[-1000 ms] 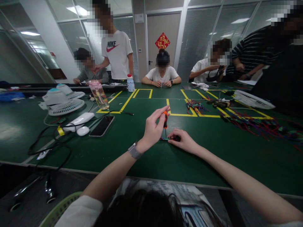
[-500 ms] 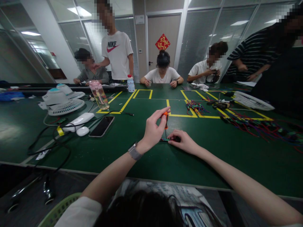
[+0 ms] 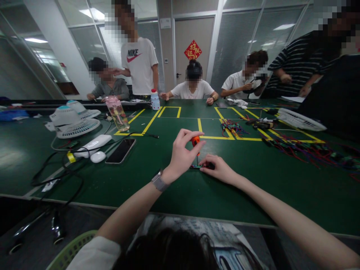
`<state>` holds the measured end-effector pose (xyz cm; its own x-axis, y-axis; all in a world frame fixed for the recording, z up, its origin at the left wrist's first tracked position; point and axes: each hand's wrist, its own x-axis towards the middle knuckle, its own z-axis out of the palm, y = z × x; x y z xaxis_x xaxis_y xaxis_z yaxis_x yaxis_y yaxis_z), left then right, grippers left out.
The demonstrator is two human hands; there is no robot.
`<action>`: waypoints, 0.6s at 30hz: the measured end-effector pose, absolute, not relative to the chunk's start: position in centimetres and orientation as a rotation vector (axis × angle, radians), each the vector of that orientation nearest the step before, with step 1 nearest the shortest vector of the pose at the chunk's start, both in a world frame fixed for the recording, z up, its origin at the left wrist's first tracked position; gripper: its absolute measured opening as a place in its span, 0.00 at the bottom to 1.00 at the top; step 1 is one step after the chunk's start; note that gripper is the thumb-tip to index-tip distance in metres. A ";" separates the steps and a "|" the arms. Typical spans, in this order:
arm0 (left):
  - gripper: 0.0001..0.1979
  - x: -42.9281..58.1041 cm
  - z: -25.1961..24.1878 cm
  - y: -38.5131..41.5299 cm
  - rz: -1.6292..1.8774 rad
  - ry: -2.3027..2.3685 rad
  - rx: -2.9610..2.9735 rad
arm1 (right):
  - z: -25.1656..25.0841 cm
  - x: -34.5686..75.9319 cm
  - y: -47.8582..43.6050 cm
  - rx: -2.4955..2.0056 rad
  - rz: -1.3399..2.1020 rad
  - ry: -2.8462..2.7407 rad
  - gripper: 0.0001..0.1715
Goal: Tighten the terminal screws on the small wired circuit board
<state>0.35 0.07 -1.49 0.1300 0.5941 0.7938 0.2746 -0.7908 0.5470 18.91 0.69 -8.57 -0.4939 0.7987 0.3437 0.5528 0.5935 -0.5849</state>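
Note:
A screwdriver [image 3: 196, 141] with an orange and black handle stands upright, its tip down on a small green circuit board [image 3: 194, 166]. The fingers of my left hand [image 3: 182, 152] curve round the handle, index finger over its top and thumb at its near side. Low on the table, my right hand [image 3: 218, 168] pinches the right end of the board against the surface. My right fingers hide part of that board and a dark piece beside it.
Left of my arms lie a phone [image 3: 120, 150], a white mouse [image 3: 98, 156], black cables and white fans [image 3: 71, 122]. A pink bottle [image 3: 117, 114] stands behind them. Wired circuit boards [image 3: 233, 128] spread across the right side. Several people are around the far side.
My left thumb and index finger have spread wider around the screwdriver handle, showing more of its orange top. My right hand stays in place on the circuit board.

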 end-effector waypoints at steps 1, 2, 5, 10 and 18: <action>0.09 0.3 -1.5 0.1 1.728 0.883 2.150 | -8.6 18.9 0.7 -1.063 0.542 -2.227 0.05; 0.09 0.3 -1.4 0.1 1.727 0.891 2.154 | -8.6 18.9 0.7 -1.061 0.544 -2.226 0.05; 0.14 0.2 -1.5 0.3 1.639 0.792 2.122 | -8.8 18.9 0.6 -1.064 0.536 -2.214 0.05; 0.13 0.3 -1.6 0.4 1.605 0.751 2.091 | -8.8 18.8 0.6 -1.079 0.514 -2.214 0.05; 0.16 0.2 -1.5 0.4 1.599 0.754 2.077 | -8.6 18.9 0.7 -1.063 0.516 -2.250 0.05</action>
